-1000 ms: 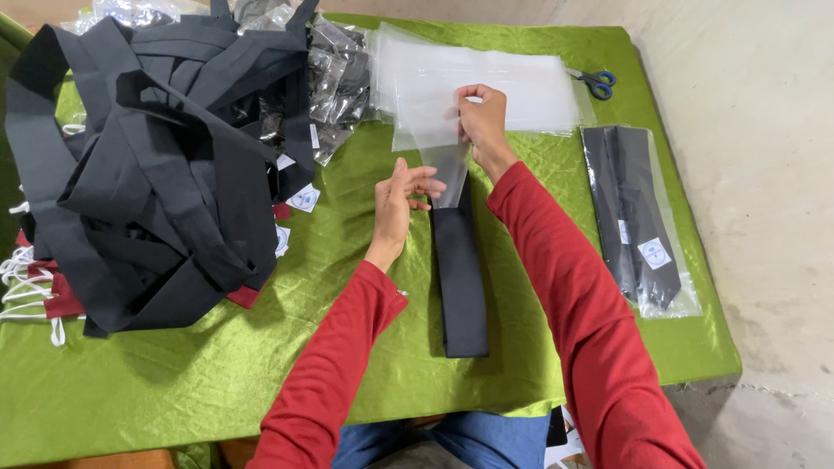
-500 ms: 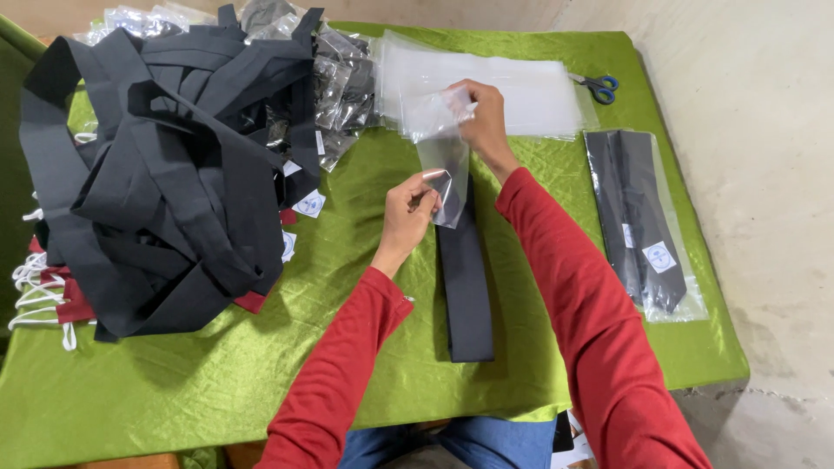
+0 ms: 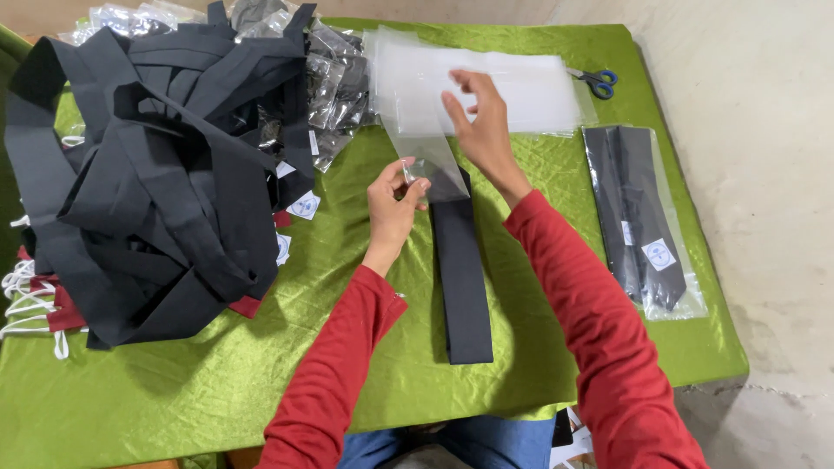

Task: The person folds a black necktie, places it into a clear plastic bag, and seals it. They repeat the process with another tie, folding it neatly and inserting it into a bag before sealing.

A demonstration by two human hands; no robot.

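Note:
A folded black tie [image 3: 461, 278] lies lengthwise on the green cloth in front of me. Its far end sits inside the mouth of a clear plastic sleeve [image 3: 426, 139]. My left hand [image 3: 393, 204] pinches the near edge of that sleeve, just left of the tie. My right hand [image 3: 479, 126] is raised over the sleeve's far part with fingers spread, its fingertips at the plastic. Both my sleeves are red.
A big heap of loose black ties [image 3: 156, 174] covers the left of the green table [image 3: 217, 382]. Bagged ties [image 3: 334, 82] lie behind it. A stack of clear sleeves [image 3: 530, 87], blue-handled scissors [image 3: 598, 82] and one packed tie [image 3: 643, 217] lie right.
The clear sleeve has been lifted and drawn toward me over the tie's far end. My right hand has opened and risen above it; my left keeps its pinch.

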